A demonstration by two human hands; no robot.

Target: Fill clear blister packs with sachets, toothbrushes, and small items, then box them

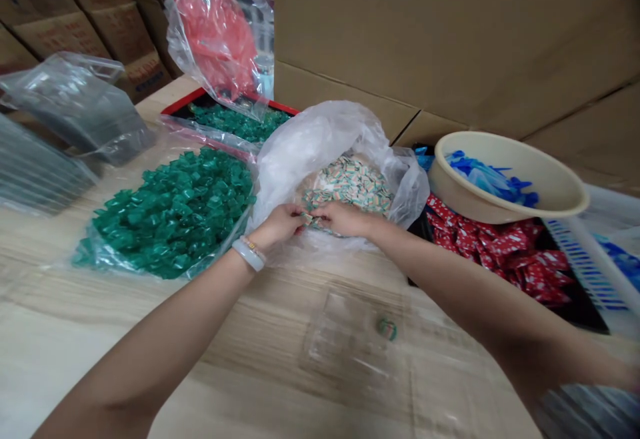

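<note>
A white plastic bag [295, 149] stands open on the table, holding a heap of small flat printed pieces [357, 182] in green, white and orange. At its front edge, my left hand [283, 225], with bracelets at the wrist, pinches one small printed piece [307, 217] between thumb and fingers. My right hand [345, 219] is close beside it at the heap, its fingers pressed together; what they grip is hidden. Nearer to me lies a clear plastic box [340, 342], blurred, with a small round green-patterned piece [387, 328] at its right side.
To the left are a clear bag of green pieces [175, 212] and clear plastic containers [95, 109]. Behind stand a red-rimmed tray [187, 102] and a bag of red pieces [217, 42]. At right, a cream basin [510, 205] sits over red packets [515, 252]. Cardboard [450, 39] walls the back.
</note>
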